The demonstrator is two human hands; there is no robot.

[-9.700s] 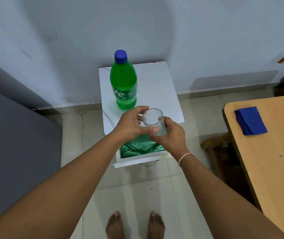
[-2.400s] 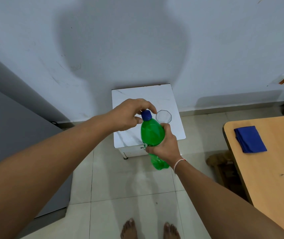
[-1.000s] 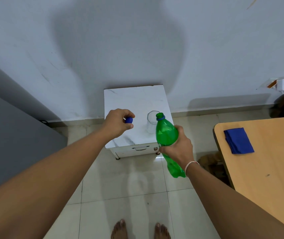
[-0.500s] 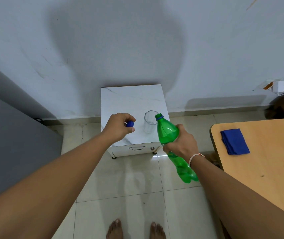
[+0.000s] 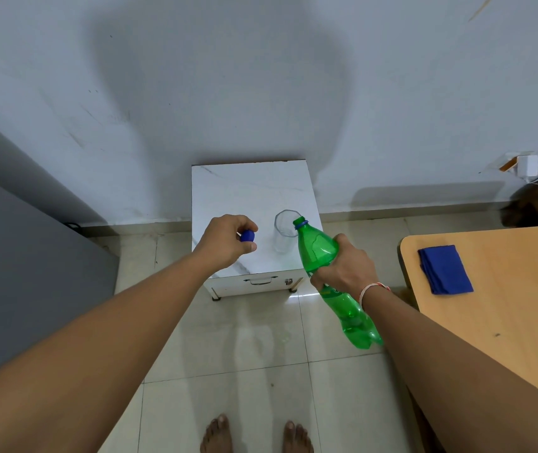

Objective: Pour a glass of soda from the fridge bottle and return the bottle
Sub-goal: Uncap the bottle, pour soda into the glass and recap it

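Observation:
My right hand (image 5: 346, 269) grips the middle of a green soda bottle (image 5: 318, 248) that is uncapped and tilted, its open mouth right at the rim of a clear glass (image 5: 284, 232). The glass stands upright on a small white marble-top cabinet (image 5: 244, 191) against the wall. No liquid shows in the glass. My left hand (image 5: 228, 240) hovers over the cabinet top to the left of the glass and pinches the blue bottle cap (image 5: 248, 236) in its fingertips.
A grey appliance side (image 5: 25, 273) fills the left. At the right stands a wooden table (image 5: 506, 322) with a folded blue cloth (image 5: 445, 273) on it. Tiled floor and my bare feet lie below. A white wall box (image 5: 527, 165) hangs at far right.
The cap came off the bottle and stays in my left hand. My right hand tilted the bottle further, bringing its mouth from beside the glass onto the rim.

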